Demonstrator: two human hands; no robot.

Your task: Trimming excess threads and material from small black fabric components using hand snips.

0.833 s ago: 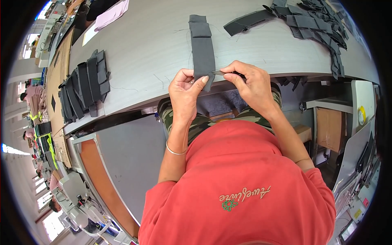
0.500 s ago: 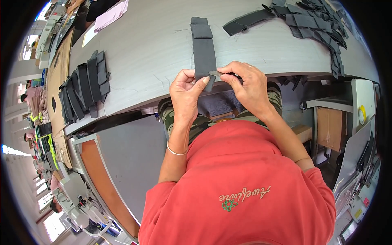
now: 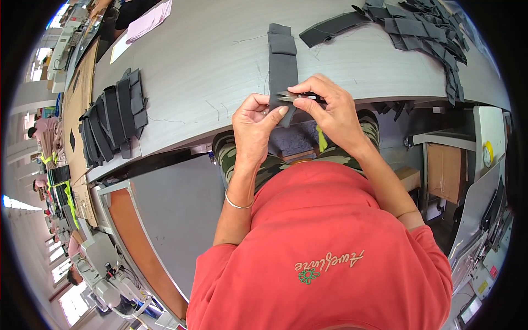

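Note:
A dark grey fabric strip (image 3: 283, 69) reaches from the table's near edge up over the tabletop, with a folded band at its far end. My left hand (image 3: 252, 126) pinches its near end between thumb and fingers. In my right hand (image 3: 335, 113) is a pair of thread snips (image 3: 286, 97), blades pointing left and parted over the strip near the left fingertips. A short flap of the strip hangs below my fingers. Part of the snips' dark handle is hidden by the right hand.
Stacked dark strips (image 3: 115, 113) lie at the table's left. A heap of dark strips (image 3: 423, 33) spreads over the far right, with one strip (image 3: 333, 28) stretching from it. Pink sheets (image 3: 149, 22) rest at the far left. Loose threads lie on the grey table (image 3: 192, 71).
The strip has shifted slightly right, along with the snips. The snips' blades have parted. Something yellow-green now shows below my right hand.

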